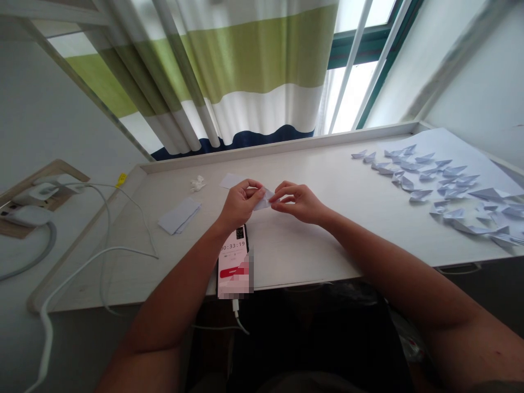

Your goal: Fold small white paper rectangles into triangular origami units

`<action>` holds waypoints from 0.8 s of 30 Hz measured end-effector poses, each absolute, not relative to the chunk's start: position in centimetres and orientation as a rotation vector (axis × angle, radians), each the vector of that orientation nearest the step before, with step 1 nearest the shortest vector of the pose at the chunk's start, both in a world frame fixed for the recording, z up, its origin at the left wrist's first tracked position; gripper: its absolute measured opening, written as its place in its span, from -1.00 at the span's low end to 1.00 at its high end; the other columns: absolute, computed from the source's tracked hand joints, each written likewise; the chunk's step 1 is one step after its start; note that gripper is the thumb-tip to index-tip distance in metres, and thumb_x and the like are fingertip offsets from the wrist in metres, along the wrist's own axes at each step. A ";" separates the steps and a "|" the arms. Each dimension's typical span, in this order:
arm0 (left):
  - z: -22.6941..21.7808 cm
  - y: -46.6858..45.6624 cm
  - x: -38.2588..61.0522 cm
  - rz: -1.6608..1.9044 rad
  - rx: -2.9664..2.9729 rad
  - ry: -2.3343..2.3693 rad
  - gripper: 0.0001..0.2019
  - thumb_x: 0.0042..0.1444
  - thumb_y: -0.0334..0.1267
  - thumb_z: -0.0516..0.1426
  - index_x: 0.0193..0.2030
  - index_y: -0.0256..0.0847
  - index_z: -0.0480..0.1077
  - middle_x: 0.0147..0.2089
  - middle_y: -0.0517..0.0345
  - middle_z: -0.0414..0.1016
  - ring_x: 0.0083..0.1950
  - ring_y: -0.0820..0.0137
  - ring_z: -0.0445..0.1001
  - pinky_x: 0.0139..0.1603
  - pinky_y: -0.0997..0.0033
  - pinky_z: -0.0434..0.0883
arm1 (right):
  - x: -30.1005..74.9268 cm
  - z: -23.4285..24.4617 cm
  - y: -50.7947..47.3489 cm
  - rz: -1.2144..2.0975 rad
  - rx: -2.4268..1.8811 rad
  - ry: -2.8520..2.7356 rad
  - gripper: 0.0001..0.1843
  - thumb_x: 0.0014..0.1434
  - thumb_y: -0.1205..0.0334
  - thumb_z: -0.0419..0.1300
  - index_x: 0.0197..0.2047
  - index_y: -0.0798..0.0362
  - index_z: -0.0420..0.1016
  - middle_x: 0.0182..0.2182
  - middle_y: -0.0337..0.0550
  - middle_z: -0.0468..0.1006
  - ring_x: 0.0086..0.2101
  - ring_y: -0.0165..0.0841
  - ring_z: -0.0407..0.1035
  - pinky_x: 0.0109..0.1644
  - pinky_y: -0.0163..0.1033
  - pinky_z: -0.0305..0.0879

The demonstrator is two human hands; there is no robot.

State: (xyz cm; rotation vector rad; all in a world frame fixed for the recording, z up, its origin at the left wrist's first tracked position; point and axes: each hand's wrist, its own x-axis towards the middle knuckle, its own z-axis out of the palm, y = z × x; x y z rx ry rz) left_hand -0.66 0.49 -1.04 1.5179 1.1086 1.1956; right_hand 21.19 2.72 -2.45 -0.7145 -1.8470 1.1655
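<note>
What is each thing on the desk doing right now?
left hand, shut on paper piece.
right hand, shut on it too.
paper piece, partly folded.
phone, screen on, cable plugged in.
folded papers, lying spread out.
paper slips, flat, unfolded.

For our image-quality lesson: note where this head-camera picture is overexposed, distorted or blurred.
Head view: the window is blown out white beside the curtain; the wide lens tilts the desk; a pixelated patch hides part of the phone; left hand and right hand, pinching the small paper, look sharp.
</note>
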 end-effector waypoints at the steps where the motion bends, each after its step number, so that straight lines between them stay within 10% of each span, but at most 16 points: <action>1: -1.1 0.5 -0.7 1.190 1.519 1.111 -0.60 0.17 0.06 0.41 -0.11 -0.23 0.53 -0.32 0.05 0.73 -0.38 0.39 0.59 -0.30 0.42 0.45 | 21.2 -2.4 2.7 1.197 -0.717 -1.830 -0.81 0.16 0.07 0.49 -0.20 -0.04 0.78 -0.12 -0.09 0.58 -0.14 -0.25 0.50 -0.03 -0.05 0.60; 12: -0.3 -0.1 -0.6 1.169 1.477 1.141 -0.39 0.15 -0.03 0.42 0.28 -0.27 0.52 -0.38 0.13 0.71 -0.41 0.39 0.58 -0.32 0.42 0.44 | 21.2 -2.2 2.7 1.131 -0.678 -1.893 -0.75 0.14 0.01 0.52 -0.23 -0.03 0.72 -0.15 -0.12 0.62 -0.15 -0.24 0.56 0.04 0.01 0.62; 24: 0.0 0.1 -0.8 1.137 1.298 1.116 -0.42 0.08 -0.16 0.44 0.24 -0.29 0.58 -0.40 0.12 0.68 -0.44 0.43 0.55 -0.35 0.45 0.43 | 21.2 -1.9 2.2 1.066 -0.642 -1.920 -0.73 0.22 -0.01 0.48 -0.09 -0.05 0.73 -0.13 -0.10 0.67 -0.11 -0.22 0.56 0.04 0.00 0.62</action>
